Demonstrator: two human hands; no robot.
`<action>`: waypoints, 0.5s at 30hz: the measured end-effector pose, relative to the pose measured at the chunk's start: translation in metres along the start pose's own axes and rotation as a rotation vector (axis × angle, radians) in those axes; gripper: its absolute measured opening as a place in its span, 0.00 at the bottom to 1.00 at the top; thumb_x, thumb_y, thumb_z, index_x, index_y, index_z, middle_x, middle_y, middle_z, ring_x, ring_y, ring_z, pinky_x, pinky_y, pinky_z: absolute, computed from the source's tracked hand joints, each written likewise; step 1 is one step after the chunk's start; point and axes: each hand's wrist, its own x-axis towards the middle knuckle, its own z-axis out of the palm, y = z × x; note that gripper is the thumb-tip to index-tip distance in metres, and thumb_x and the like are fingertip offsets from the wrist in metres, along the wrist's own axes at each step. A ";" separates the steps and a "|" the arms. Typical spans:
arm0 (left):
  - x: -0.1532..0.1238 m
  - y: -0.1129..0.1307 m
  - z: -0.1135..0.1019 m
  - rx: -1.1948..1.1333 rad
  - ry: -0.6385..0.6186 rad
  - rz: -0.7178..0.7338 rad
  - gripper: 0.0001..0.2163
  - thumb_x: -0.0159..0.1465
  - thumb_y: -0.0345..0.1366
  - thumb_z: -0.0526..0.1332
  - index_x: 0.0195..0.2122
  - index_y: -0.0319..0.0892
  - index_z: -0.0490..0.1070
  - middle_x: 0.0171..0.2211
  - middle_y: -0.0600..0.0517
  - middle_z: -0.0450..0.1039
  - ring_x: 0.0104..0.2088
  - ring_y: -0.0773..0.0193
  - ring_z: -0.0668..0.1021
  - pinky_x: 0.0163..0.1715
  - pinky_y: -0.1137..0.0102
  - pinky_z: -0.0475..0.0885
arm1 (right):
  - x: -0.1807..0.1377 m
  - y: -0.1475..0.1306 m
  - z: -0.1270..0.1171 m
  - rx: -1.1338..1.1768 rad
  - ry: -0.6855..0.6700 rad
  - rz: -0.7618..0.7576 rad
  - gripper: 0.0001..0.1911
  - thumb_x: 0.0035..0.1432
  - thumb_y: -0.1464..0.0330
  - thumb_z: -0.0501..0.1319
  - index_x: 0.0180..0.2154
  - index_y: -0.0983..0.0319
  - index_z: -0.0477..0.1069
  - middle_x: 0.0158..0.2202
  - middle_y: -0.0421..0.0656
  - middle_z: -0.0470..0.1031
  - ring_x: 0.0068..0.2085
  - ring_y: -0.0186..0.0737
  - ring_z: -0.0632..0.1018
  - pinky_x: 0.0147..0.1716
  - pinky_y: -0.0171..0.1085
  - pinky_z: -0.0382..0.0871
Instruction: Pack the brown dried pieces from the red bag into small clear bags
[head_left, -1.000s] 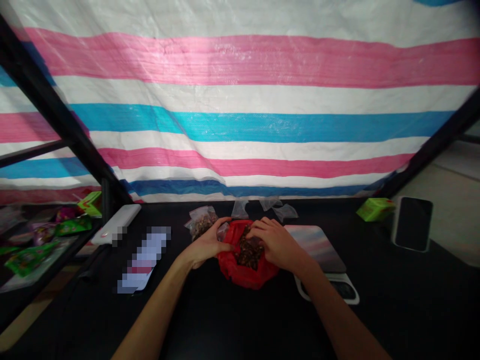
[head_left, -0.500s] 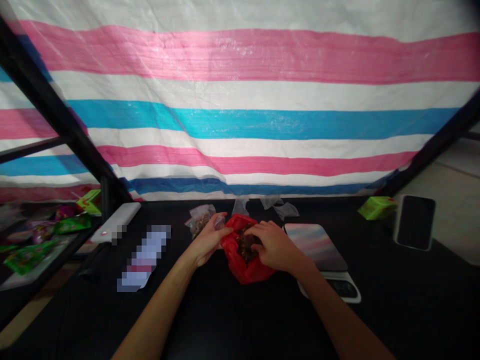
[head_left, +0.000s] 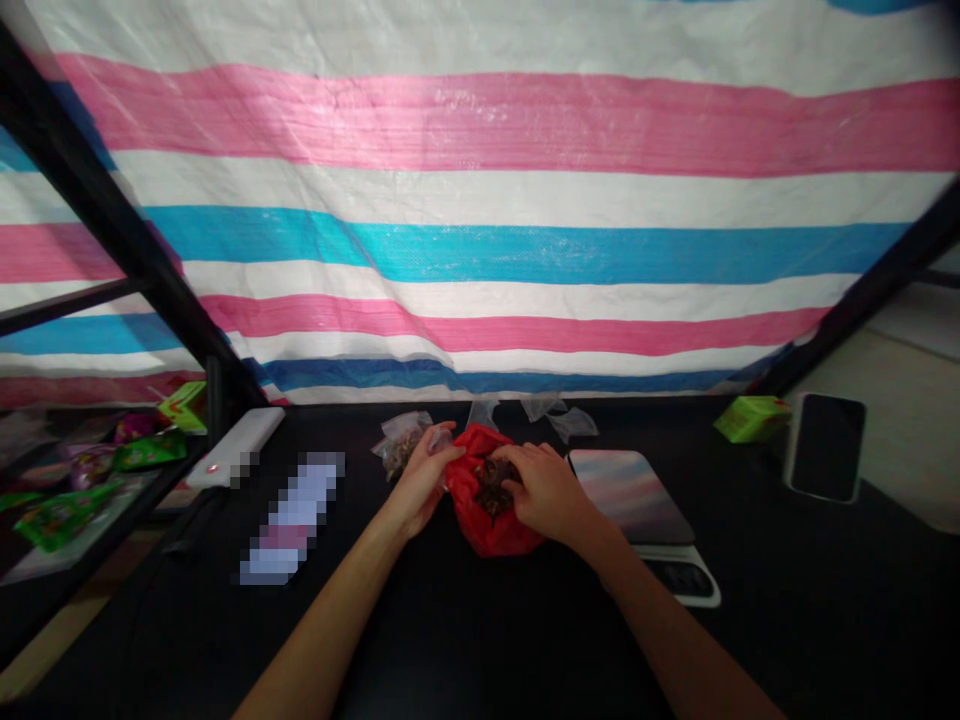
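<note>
A red plastic bag (head_left: 495, 535) stands gaping on the black table, with brown, dried-looking pieces (head_left: 493, 488) inside. My right hand (head_left: 544, 485) reaches into its mouth from the right, fingers curled and pinched among the pieces. At the bag's left side, my left hand (head_left: 424, 480) is closed on a small clear plastic bag (head_left: 441, 438), its thumb close to the red rim. Just behind that hand lie clear zip bags (head_left: 401, 445) filled with brown bits. The tips of my right fingers are partly hidden by the pieces.
A kitchen scale (head_left: 634, 500) sits right of the red bag. Clear bags (head_left: 574, 424) lie at the back edge. A phone-like device (head_left: 827, 447) and green box (head_left: 752, 418) stand right; a white power strip (head_left: 238, 445) and blurred-out sheet (head_left: 296, 520) lie left.
My right hand stays in the red bag, its fingers shifted slightly among the brown pieces, which show more now. My left hand keeps its place, and the view has tilted a little.
</note>
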 end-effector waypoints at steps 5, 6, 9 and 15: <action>0.004 0.000 -0.005 0.147 -0.035 0.045 0.26 0.59 0.42 0.69 0.57 0.45 0.66 0.42 0.50 0.75 0.35 0.65 0.79 0.34 0.72 0.72 | 0.000 0.005 0.001 0.022 -0.006 0.016 0.19 0.58 0.76 0.63 0.51 0.58 0.72 0.46 0.43 0.80 0.46 0.44 0.76 0.48 0.41 0.58; 0.005 0.000 -0.006 0.218 -0.039 0.078 0.25 0.61 0.45 0.68 0.57 0.44 0.66 0.44 0.49 0.74 0.38 0.63 0.79 0.36 0.71 0.73 | 0.001 0.006 0.000 0.025 -0.003 0.026 0.19 0.58 0.75 0.63 0.51 0.58 0.72 0.46 0.43 0.80 0.47 0.44 0.77 0.48 0.42 0.59; 0.005 0.001 -0.009 0.514 0.015 0.302 0.23 0.66 0.47 0.63 0.59 0.43 0.64 0.46 0.47 0.74 0.44 0.59 0.78 0.47 0.66 0.72 | 0.002 0.008 -0.003 0.052 0.043 0.056 0.19 0.59 0.75 0.62 0.52 0.59 0.72 0.46 0.45 0.80 0.47 0.45 0.77 0.49 0.42 0.60; -0.006 0.008 -0.011 1.063 0.037 0.710 0.25 0.70 0.40 0.58 0.67 0.49 0.58 0.55 0.44 0.66 0.57 0.51 0.72 0.60 0.56 0.65 | 0.004 0.008 -0.012 0.230 0.204 0.043 0.19 0.61 0.76 0.59 0.53 0.57 0.71 0.49 0.44 0.79 0.50 0.46 0.77 0.52 0.45 0.64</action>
